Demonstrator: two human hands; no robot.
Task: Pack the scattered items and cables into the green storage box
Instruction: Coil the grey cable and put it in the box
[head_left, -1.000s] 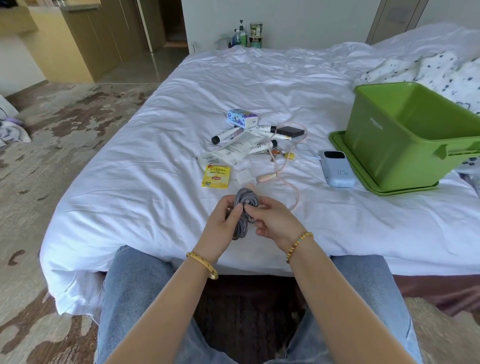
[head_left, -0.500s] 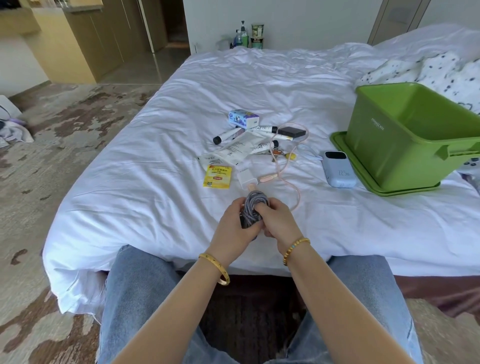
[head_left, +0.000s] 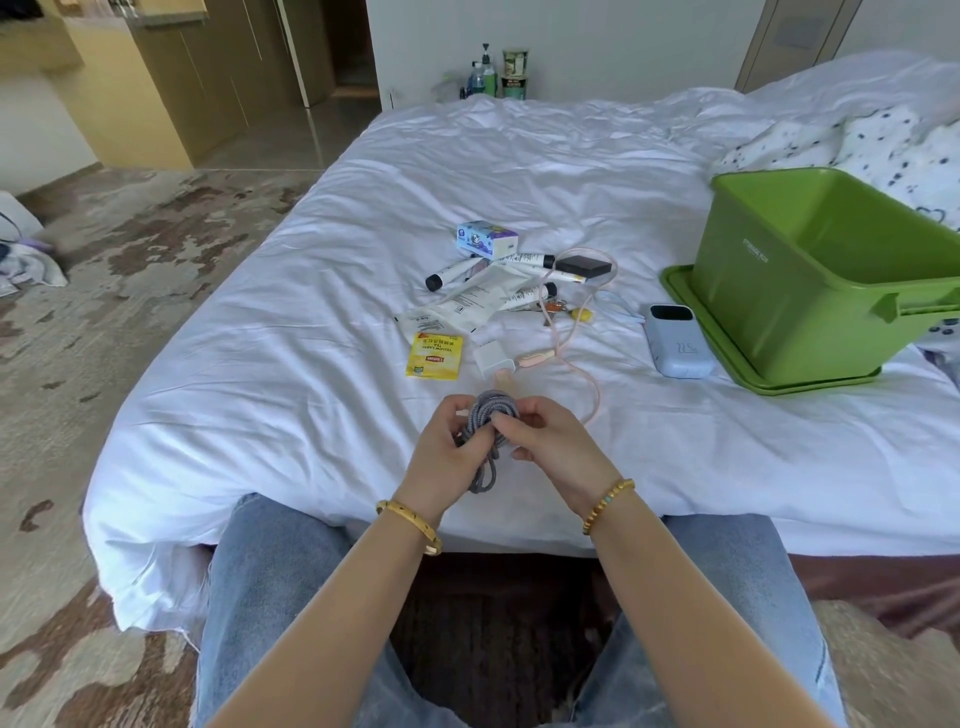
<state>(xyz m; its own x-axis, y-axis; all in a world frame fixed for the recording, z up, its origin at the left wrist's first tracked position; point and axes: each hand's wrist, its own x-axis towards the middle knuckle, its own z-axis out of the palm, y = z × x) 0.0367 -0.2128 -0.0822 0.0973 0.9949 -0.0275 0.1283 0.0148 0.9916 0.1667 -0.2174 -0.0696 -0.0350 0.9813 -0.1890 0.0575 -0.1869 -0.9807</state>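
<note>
At the near edge of a white bed (head_left: 311, 322), a seated person holds a coiled grey cable (head_left: 491, 423) between both hands. Fingers of the left hand (head_left: 447, 447) curl around the coil, while the right hand (head_left: 550, 436) pinches its top loops. One loose loop hangs below the hands. Just beyond lie a pink cable (head_left: 582, 364), a white charger (head_left: 492, 358), a yellow tea packet (head_left: 434, 356), tubes and a small box. Far to the right, a power bank (head_left: 678, 340) lies beside the green box (head_left: 810, 280), which looks empty. Tucking in the hanging loop first would likely keep the coil tidy when it is carried to the box.
</note>
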